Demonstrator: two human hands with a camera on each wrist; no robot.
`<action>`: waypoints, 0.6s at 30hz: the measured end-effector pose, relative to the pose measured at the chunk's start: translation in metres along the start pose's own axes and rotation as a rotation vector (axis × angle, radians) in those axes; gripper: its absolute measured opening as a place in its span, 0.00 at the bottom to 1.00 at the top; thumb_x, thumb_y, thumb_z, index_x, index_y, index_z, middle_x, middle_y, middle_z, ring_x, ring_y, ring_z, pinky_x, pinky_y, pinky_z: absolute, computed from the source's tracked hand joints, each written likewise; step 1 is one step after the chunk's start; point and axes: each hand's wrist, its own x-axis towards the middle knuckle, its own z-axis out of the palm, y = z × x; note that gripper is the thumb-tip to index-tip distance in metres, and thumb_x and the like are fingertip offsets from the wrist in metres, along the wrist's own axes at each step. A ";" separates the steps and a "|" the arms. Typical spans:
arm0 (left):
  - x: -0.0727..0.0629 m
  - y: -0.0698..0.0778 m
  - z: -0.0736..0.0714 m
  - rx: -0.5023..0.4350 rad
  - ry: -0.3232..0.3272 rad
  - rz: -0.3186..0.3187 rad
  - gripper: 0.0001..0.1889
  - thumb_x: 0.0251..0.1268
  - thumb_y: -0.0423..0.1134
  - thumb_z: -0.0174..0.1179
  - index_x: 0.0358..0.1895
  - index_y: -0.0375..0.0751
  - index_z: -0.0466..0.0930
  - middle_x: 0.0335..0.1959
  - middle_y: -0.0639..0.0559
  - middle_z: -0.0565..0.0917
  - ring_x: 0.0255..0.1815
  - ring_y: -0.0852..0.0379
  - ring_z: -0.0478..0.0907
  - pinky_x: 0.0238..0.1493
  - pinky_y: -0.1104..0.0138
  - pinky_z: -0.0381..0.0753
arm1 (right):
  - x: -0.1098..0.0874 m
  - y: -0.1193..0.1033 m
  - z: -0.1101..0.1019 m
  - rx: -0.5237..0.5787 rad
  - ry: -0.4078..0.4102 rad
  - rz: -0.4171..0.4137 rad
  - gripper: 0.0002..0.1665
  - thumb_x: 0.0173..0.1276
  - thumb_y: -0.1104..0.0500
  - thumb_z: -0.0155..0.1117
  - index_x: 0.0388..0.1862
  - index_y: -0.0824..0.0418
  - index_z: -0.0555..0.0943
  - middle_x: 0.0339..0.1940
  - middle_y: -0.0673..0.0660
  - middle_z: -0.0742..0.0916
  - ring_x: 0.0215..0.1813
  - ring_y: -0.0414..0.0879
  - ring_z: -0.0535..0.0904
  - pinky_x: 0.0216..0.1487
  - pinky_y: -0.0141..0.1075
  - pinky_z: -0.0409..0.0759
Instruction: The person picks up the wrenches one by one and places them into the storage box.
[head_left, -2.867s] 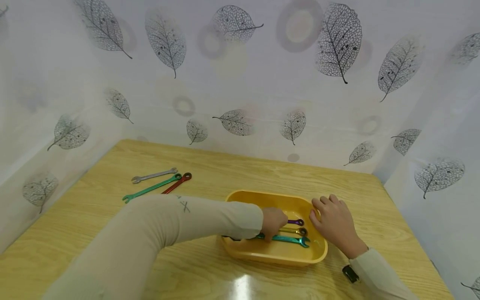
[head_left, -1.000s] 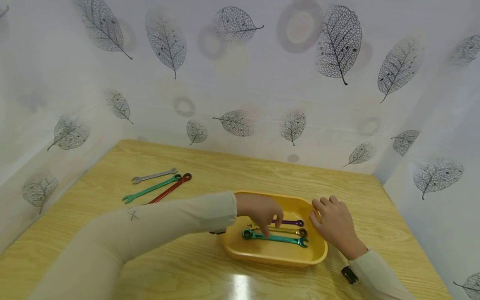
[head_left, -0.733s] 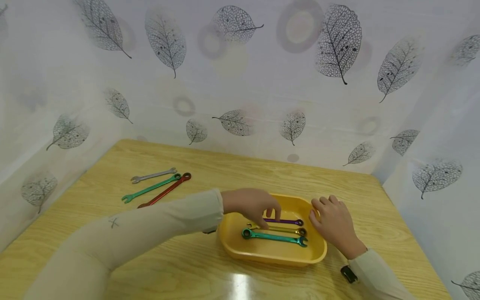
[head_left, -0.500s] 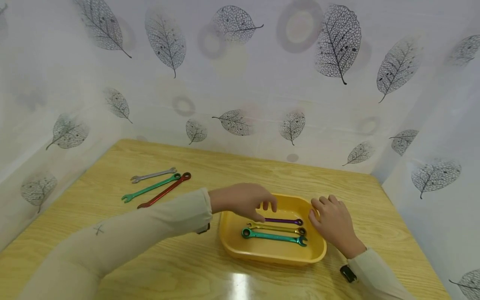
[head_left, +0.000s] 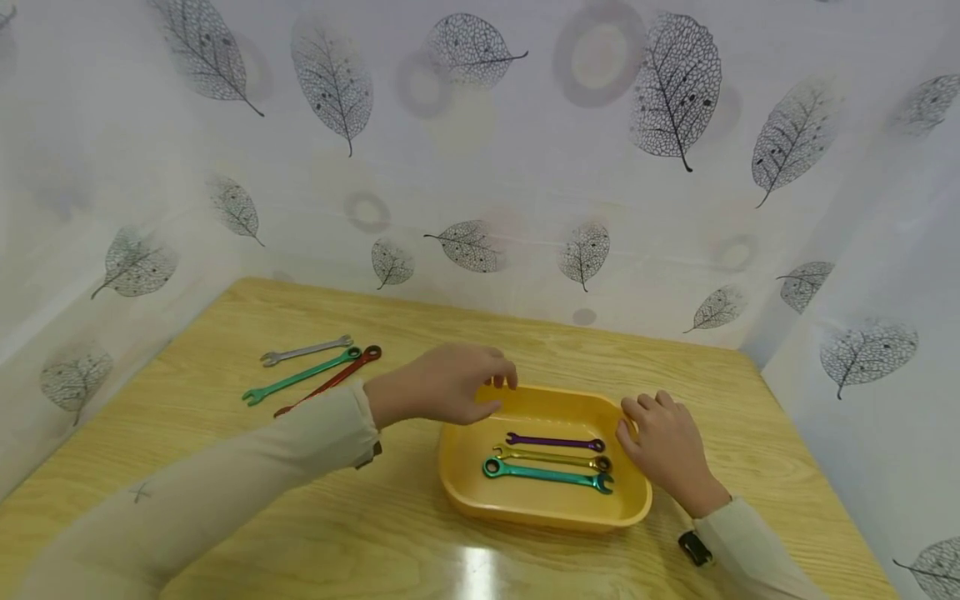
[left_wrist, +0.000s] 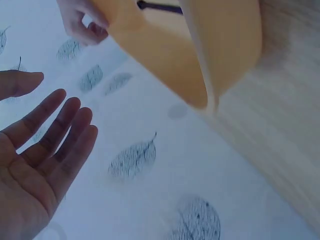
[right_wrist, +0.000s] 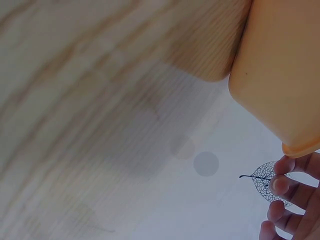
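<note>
Left hand (head_left: pixel 446 385) empty, grip wide, over tub's (head_left: pixel 540 517) far left corner. Right hand (head_left: pixel 669 442) holding tub's far right corner. Three wrenches (head_left: pixel 551 456) inside.

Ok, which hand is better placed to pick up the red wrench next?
Probably the left hand: it holds nothing and is nearer the red wrench. The right hand is farther off, holding the yellow basin at its rim.

Leaf prints (head_left: pixel 678 87) dot a pale backdrop (head_left: pixel 300 208), perhaps cloth, behind the wood-grained table (head_left: pixel 360 533).
</note>
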 end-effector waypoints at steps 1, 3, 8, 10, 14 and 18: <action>-0.002 -0.003 -0.003 0.017 0.027 -0.001 0.11 0.60 0.42 0.60 0.46 0.48 0.79 0.43 0.53 0.82 0.37 0.59 0.78 0.40 0.68 0.78 | 0.000 0.000 0.000 -0.001 0.002 0.000 0.07 0.54 0.60 0.64 0.23 0.58 0.74 0.16 0.50 0.68 0.22 0.44 0.56 0.24 0.32 0.53; -0.008 -0.007 -0.010 0.051 0.070 -0.006 0.11 0.60 0.42 0.60 0.46 0.47 0.78 0.43 0.53 0.81 0.32 0.61 0.76 0.35 0.70 0.77 | 0.000 0.000 0.001 0.000 0.006 -0.001 0.07 0.54 0.60 0.65 0.24 0.58 0.74 0.16 0.50 0.68 0.22 0.44 0.56 0.24 0.32 0.53; -0.021 -0.022 -0.023 0.142 0.157 -0.021 0.12 0.59 0.40 0.61 0.45 0.44 0.78 0.43 0.51 0.82 0.28 0.61 0.74 0.32 0.69 0.77 | 0.000 0.001 0.001 0.002 0.004 0.000 0.07 0.54 0.60 0.64 0.23 0.58 0.74 0.16 0.50 0.68 0.22 0.44 0.57 0.24 0.32 0.53; -0.025 -0.028 -0.027 0.179 0.182 -0.037 0.12 0.59 0.40 0.61 0.45 0.43 0.79 0.42 0.50 0.82 0.29 0.60 0.75 0.33 0.68 0.78 | 0.000 0.001 0.001 0.004 -0.002 0.005 0.08 0.54 0.60 0.64 0.23 0.58 0.73 0.16 0.50 0.68 0.22 0.45 0.57 0.24 0.33 0.53; -0.036 -0.038 -0.033 0.230 0.225 -0.083 0.12 0.58 0.41 0.62 0.43 0.42 0.80 0.40 0.50 0.82 0.27 0.59 0.75 0.29 0.67 0.77 | 0.000 0.000 0.000 0.006 -0.004 0.009 0.08 0.53 0.60 0.65 0.23 0.57 0.73 0.16 0.50 0.68 0.22 0.45 0.58 0.24 0.33 0.53; -0.046 -0.052 -0.031 0.228 0.270 -0.144 0.11 0.56 0.40 0.63 0.42 0.41 0.80 0.37 0.49 0.82 0.25 0.58 0.75 0.26 0.66 0.76 | -0.001 0.000 0.001 0.009 -0.004 0.011 0.08 0.54 0.60 0.64 0.23 0.58 0.73 0.16 0.50 0.68 0.22 0.46 0.58 0.24 0.33 0.54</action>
